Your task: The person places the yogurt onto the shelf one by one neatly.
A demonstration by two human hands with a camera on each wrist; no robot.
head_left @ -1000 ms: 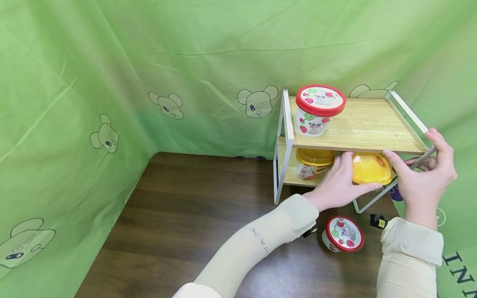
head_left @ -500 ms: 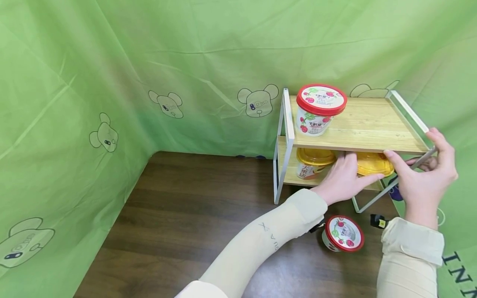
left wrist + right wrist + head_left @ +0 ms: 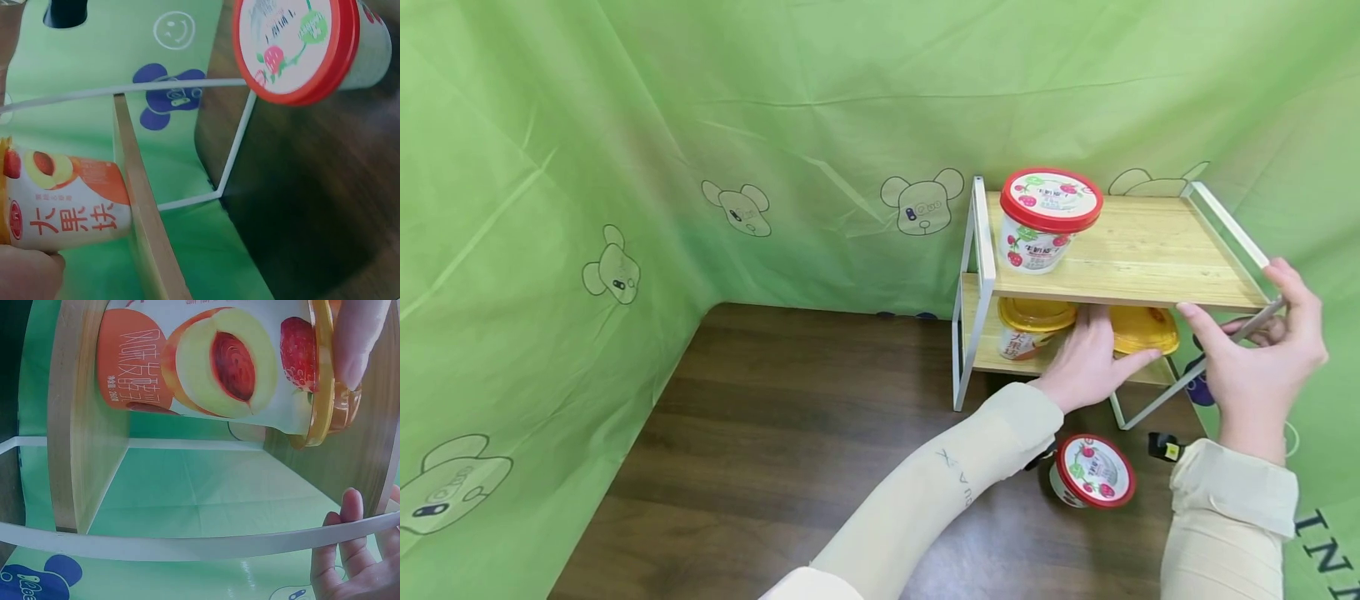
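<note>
A peach-printed yogurt cup (image 3: 219,362) with a yellow lid (image 3: 1146,333) stands on the lower board of a two-tier shelf rack (image 3: 1157,250). My left hand (image 3: 1090,358) holds it near the lid, thumb in front; the other fingers are partly hidden under the upper board. The left wrist view has the cup (image 3: 69,194) upright, its base against the board. My right hand (image 3: 1262,358) grips the rack's right side, thumb at the upper board's front edge and fingers (image 3: 353,550) beyond the metal bar. To the left stands another yellow-lidded cup (image 3: 1026,329).
A red-lidded strawberry cup (image 3: 1045,225) stands on the upper board, at its left end. Another red-lidded cup (image 3: 1093,475) is on the dark wooden surface (image 3: 820,400) in front of the rack, between my forearms. Green printed cloth (image 3: 820,125) hangs behind and beside.
The yogurt cup has gone from tilted, its lid facing me, to upright on the lower board, then slightly left. My left hand moved with it. The right hand stayed on the rack.
</note>
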